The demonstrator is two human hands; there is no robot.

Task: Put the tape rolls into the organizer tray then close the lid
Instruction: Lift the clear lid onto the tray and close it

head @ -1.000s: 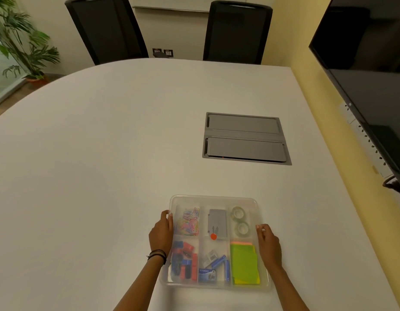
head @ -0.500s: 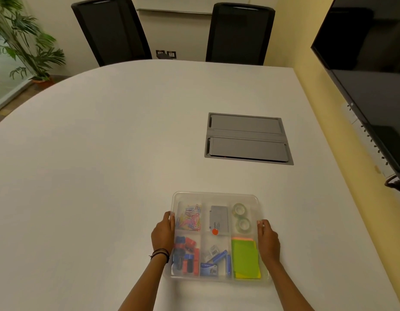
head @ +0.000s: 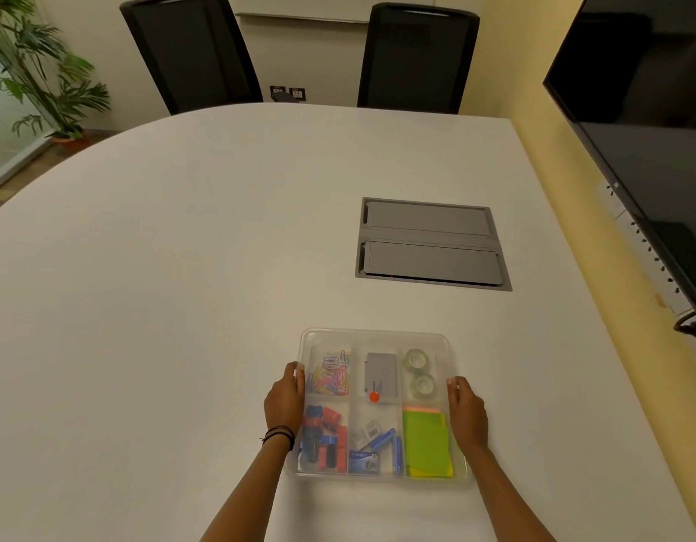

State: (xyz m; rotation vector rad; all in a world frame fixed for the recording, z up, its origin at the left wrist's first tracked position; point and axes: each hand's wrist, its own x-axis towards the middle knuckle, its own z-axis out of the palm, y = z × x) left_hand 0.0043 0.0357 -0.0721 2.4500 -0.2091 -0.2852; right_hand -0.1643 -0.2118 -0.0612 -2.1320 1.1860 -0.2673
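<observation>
My two forearms come into view bare, with no sleeves on either one. On my left wrist I wear a small stack of thin dark bracelets (head: 278, 435), a few narrow bands lying close together just below my left hand (head: 286, 400). My right hand (head: 467, 412) and its wrist carry nothing. My fingernails (head: 450, 381) are short and look pale, unpainted as far as I can tell.
</observation>
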